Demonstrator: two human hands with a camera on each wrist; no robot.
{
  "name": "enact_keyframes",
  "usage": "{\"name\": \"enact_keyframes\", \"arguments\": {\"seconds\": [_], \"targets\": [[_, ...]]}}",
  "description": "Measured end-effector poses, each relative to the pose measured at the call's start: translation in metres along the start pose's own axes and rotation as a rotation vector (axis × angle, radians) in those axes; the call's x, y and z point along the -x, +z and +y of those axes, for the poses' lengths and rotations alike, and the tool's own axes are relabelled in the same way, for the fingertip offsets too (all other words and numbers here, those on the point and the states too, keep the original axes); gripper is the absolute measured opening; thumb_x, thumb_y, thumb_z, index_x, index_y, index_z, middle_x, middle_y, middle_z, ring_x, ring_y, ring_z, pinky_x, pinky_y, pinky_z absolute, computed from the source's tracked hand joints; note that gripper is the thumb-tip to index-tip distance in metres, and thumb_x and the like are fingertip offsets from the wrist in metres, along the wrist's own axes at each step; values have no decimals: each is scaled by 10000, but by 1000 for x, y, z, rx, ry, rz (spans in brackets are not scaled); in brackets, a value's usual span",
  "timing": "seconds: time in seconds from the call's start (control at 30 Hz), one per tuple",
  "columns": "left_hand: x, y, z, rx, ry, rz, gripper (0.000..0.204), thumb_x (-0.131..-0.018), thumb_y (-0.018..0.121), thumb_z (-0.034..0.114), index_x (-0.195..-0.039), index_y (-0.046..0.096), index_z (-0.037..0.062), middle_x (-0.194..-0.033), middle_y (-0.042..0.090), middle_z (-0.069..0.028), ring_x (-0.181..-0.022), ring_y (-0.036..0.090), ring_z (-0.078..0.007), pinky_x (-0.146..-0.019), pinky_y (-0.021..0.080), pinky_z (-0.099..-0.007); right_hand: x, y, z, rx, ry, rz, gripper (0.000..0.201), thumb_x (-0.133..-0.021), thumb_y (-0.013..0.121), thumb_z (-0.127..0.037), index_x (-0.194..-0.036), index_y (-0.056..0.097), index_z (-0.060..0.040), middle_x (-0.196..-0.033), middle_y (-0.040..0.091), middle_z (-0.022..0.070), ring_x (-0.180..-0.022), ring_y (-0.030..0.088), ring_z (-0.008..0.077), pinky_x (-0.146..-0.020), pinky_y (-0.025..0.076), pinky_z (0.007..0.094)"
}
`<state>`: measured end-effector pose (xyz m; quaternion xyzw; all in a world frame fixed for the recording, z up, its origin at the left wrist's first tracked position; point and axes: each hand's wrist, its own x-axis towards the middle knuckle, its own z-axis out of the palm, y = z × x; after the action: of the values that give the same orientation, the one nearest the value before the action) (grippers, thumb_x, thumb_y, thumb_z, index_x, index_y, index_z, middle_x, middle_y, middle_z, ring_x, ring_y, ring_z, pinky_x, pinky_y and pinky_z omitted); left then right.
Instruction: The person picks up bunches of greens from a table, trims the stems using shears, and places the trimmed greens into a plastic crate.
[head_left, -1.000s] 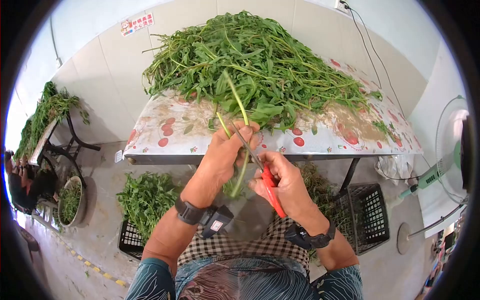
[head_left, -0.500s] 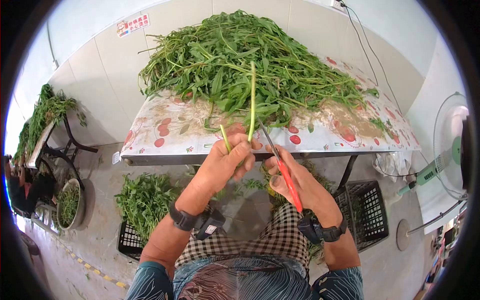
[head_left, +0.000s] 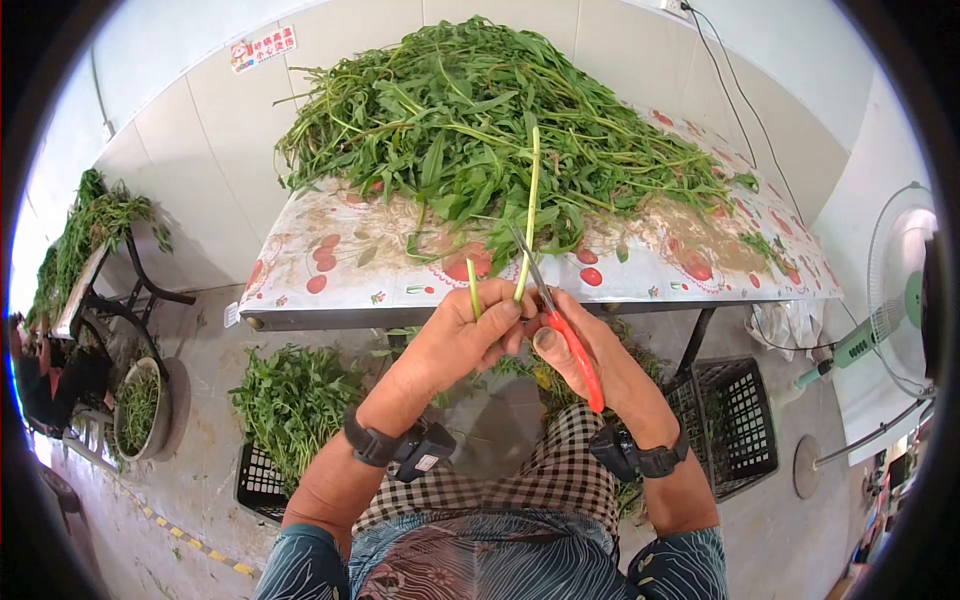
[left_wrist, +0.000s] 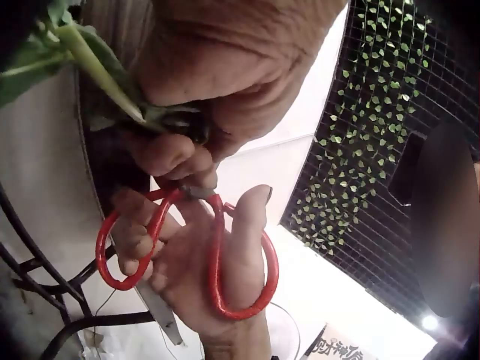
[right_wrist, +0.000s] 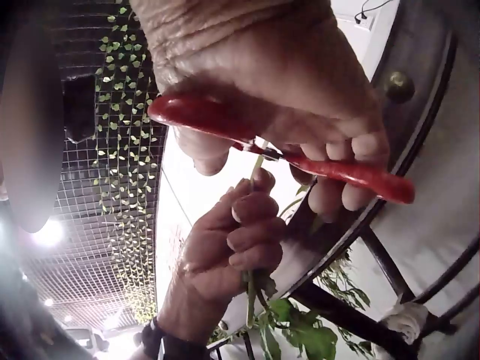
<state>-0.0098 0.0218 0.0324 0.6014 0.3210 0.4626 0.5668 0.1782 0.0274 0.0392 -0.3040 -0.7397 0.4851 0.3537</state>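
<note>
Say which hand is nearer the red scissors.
Right: the right hand holds the red scissors; the left hand, pinching green stems, is just left of them.

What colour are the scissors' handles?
The handles are red, clearest in the left wrist view.

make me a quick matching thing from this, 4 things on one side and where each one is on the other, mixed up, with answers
Things
1. scissors
2. big heap of greens
3. long pale stem
4. fan

Places
A. pinched in the left hand
B. near the right edge of the head view
C. in the right hand
D. on the tablecloth with the red fruit pattern

Right pairs: 1-C, 2-D, 3-A, 4-B
</note>
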Motion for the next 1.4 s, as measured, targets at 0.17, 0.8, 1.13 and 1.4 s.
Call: {"name": "enact_keyframes", "arguments": {"seconds": [0.17,0.8,1.13,1.4], "targets": [[0,0,-6,22,5,-3,241,-946,455,242,-966,560,26,-670,530,-10,-512,444,-65,-442,359,-188,0,1,-1,82,-30,31,474,-912,488,-413,-1130,448,6,-892,587,76,-807,525,147,-743,434,278],[-1,-1,-8,19,-35,-17,268,-940,463,287,-899,559,41,-660,521,2,-511,446,-62,-436,353,-187,0,-2,9,-15,19,56,495,-886,528,-446,-1068,495,14,-842,535,47,-735,457,96,-630,405,243],[-1,-2,-8,48,-32,-36,251,-937,470,277,-913,556,43,-668,515,0,-526,425,-55,-431,331,-173,4,-3,1,-41,81,85,473,-865,565,-442,-1008,525,7,-710,494,2,-636,456,79,-559,392,235],[2,-3,-4,154,-58,95,215,-928,482,241,-952,575,49,-651,526,-13,-501,427,-65,-419,328,-185,5,-7,0,-101,179,118,505,-853,562,-478,-1021,538,-2,-671,515,1,-579,460,76,-534,382,222]]}}
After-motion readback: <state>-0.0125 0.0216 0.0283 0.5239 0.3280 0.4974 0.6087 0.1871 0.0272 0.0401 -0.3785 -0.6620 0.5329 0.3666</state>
